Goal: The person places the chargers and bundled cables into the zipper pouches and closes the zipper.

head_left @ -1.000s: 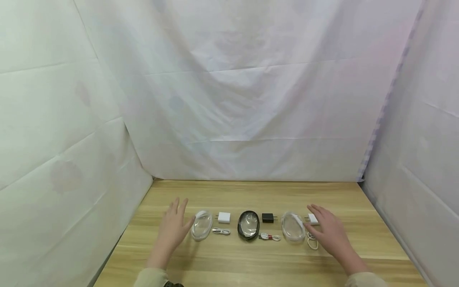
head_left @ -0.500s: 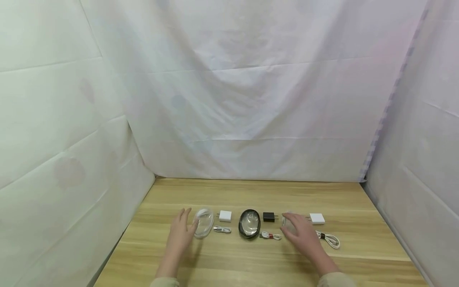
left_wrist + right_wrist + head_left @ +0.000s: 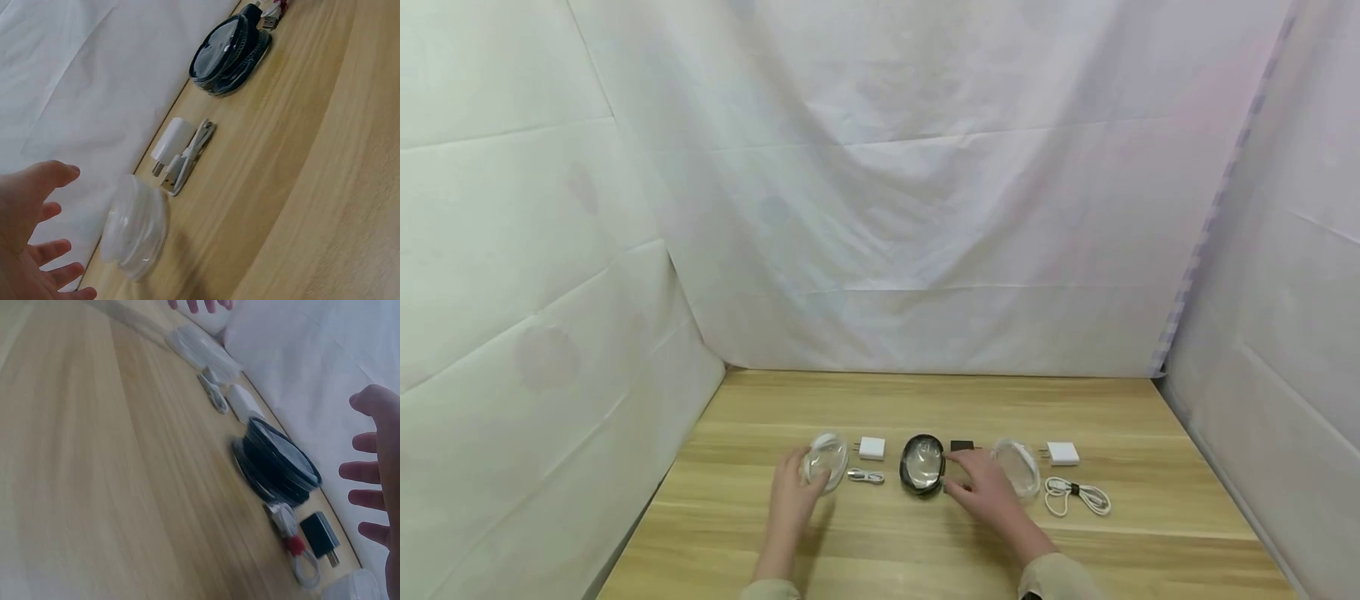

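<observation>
My left hand [image 3: 793, 493] hovers by the left edge of a clear oval case with a white rim [image 3: 134, 228]. In the left wrist view its fingers are spread and apart from the case. My right hand [image 3: 988, 492] is above the table, just right of a black-rimmed oval case with a clear top [image 3: 278, 456]. Its fingers are parted and hold nothing. In the head view it partly covers a black plug charger [image 3: 320, 534] and hides most of a white cable with a red tie [image 3: 292, 540]. The right wrist view shows both lying below the hand.
Between the hands lie a white plug charger [image 3: 872, 448] and a small bundled white cable [image 3: 866, 476]. To the right are another clear case [image 3: 1022, 475], a white charger [image 3: 1062, 453] and a white cable with a black tie [image 3: 1078, 493]. White cloth [image 3: 925, 208] encloses the wooden table [image 3: 865, 558].
My right hand has swept left, from the right-end charger and cable across the right clear case to beside the black-rimmed case. My left hand has shifted slightly right, closer over the left clear case.
</observation>
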Demonstrator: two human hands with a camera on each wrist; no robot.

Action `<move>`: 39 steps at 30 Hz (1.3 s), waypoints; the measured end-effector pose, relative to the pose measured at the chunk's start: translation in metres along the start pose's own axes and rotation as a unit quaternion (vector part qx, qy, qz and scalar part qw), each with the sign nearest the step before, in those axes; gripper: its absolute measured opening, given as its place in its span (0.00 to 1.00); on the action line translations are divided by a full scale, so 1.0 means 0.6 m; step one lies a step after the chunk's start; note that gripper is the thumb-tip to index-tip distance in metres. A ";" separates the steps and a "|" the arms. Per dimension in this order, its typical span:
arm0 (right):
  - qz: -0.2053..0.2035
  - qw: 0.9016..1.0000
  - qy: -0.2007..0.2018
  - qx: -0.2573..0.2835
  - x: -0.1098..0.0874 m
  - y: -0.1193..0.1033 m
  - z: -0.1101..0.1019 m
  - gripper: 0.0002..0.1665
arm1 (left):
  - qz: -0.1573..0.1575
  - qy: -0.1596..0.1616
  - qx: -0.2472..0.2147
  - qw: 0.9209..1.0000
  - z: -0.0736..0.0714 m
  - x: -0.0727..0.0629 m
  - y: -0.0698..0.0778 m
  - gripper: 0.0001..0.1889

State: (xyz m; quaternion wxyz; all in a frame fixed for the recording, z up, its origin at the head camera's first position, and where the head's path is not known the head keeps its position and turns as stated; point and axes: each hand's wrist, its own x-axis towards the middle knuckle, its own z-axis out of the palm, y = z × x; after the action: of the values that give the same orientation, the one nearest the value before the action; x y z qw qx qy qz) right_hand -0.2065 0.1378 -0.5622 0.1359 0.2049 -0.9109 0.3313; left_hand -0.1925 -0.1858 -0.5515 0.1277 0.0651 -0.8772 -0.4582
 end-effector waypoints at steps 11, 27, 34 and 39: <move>-0.003 0.997 -0.067 0.026 0.023 -0.051 0.046 0.25 | -0.055 0.053 0.028 0.997 0.035 -0.002 -0.018 0.31; -0.044 0.994 -0.100 0.022 0.060 -0.090 0.104 0.21 | -0.063 0.064 0.035 0.995 0.051 0.007 -0.037 0.26; -0.059 0.993 -0.105 0.008 0.072 -0.101 0.132 0.19 | -0.068 0.050 0.045 0.995 0.047 0.007 -0.040 0.23; -0.064 0.992 -0.106 -0.036 0.077 -0.107 0.146 0.19 | -0.062 0.047 0.055 0.995 0.046 0.005 -0.043 0.20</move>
State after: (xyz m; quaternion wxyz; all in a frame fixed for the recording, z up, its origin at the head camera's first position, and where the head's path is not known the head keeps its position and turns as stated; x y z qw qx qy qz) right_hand -0.2272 0.0221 -0.5744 0.0664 0.2920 -0.9164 0.2655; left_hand -0.2033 -0.1798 -0.5874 0.1367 0.1481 -0.8881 -0.4131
